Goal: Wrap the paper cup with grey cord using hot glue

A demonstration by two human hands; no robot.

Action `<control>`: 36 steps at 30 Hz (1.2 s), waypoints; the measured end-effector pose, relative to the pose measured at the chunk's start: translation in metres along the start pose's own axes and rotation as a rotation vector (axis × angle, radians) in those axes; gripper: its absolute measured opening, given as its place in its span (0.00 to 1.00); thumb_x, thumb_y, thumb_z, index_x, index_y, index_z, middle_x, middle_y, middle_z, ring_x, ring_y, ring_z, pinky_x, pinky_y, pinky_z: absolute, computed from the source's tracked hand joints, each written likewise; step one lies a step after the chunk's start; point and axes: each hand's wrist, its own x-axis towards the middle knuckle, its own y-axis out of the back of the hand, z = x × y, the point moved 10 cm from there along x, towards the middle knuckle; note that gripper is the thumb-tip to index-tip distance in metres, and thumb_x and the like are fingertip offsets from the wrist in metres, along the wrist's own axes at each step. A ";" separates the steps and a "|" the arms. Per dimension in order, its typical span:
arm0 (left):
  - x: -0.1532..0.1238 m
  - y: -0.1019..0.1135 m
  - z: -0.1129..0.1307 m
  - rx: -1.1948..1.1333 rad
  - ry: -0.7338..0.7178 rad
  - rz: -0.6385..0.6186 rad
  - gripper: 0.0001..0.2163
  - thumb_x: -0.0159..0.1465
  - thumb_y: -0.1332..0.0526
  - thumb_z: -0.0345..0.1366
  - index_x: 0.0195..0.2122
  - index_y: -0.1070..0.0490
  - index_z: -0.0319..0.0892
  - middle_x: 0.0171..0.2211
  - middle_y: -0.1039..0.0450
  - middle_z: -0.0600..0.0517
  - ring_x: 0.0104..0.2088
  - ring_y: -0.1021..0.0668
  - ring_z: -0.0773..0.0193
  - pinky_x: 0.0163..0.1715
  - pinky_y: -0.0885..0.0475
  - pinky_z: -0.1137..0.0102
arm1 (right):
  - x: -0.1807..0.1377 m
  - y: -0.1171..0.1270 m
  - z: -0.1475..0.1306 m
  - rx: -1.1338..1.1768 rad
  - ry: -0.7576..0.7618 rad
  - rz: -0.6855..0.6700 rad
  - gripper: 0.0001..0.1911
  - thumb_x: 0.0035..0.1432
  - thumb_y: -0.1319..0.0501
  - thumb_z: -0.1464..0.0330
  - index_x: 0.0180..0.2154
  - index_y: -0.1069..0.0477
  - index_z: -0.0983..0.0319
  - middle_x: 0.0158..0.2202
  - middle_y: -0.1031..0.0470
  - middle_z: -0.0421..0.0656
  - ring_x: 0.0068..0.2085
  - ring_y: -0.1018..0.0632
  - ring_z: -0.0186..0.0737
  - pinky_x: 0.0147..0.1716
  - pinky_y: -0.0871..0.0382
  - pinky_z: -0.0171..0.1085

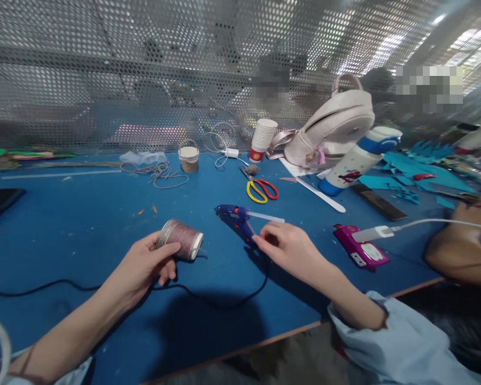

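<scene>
My left hand is closed around a small paper cup wound with greyish-pink cord. The cup is tipped on its side above the table, its white end to the right and a loose cord end sticking out there. My right hand has its thumb and fingers at the handle end of a blue hot glue gun. The gun's nozzle points left, and a clear glue stick juts from its back. From the handle a black cable runs left across the table, passing by my left hand.
Yellow-and-red scissors, a cord-wrapped cup, loose cord and stacked paper cups lie beyond. To the right are a white knife, a bottle, a backpack, a magenta power strip and another person's arm.
</scene>
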 end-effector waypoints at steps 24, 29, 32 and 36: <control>-0.015 -0.010 0.000 0.127 -0.030 -0.018 0.17 0.54 0.31 0.48 0.35 0.29 0.40 0.13 0.27 0.54 0.12 0.32 0.70 0.14 0.39 0.77 | 0.019 -0.040 -0.081 0.531 0.325 0.059 0.06 0.62 0.40 0.72 0.33 0.26 0.63 0.25 0.32 0.37 0.27 0.32 0.31 0.30 0.37 0.31; -0.015 -0.012 0.003 0.157 -0.049 -0.027 0.17 0.53 0.31 0.48 0.34 0.29 0.40 0.12 0.28 0.54 0.12 0.32 0.70 0.13 0.39 0.77 | 0.014 -0.037 -0.087 0.468 0.425 0.120 0.07 0.66 0.42 0.70 0.35 0.26 0.63 0.29 0.26 0.41 0.29 0.28 0.33 0.32 0.33 0.33; -0.014 -0.012 0.002 0.161 -0.054 -0.030 0.16 0.53 0.31 0.47 0.35 0.29 0.40 0.12 0.28 0.55 0.11 0.32 0.70 0.13 0.39 0.77 | 0.012 -0.036 -0.089 0.449 0.449 0.136 0.08 0.66 0.42 0.70 0.35 0.26 0.63 0.30 0.25 0.42 0.30 0.26 0.33 0.33 0.32 0.33; -0.016 -0.013 0.001 0.157 -0.058 -0.038 0.16 0.52 0.30 0.45 0.36 0.29 0.40 0.11 0.29 0.57 0.12 0.31 0.68 0.12 0.39 0.77 | 0.011 -0.035 -0.092 0.437 0.477 0.153 0.07 0.66 0.42 0.71 0.35 0.27 0.63 0.30 0.25 0.42 0.30 0.27 0.33 0.33 0.32 0.32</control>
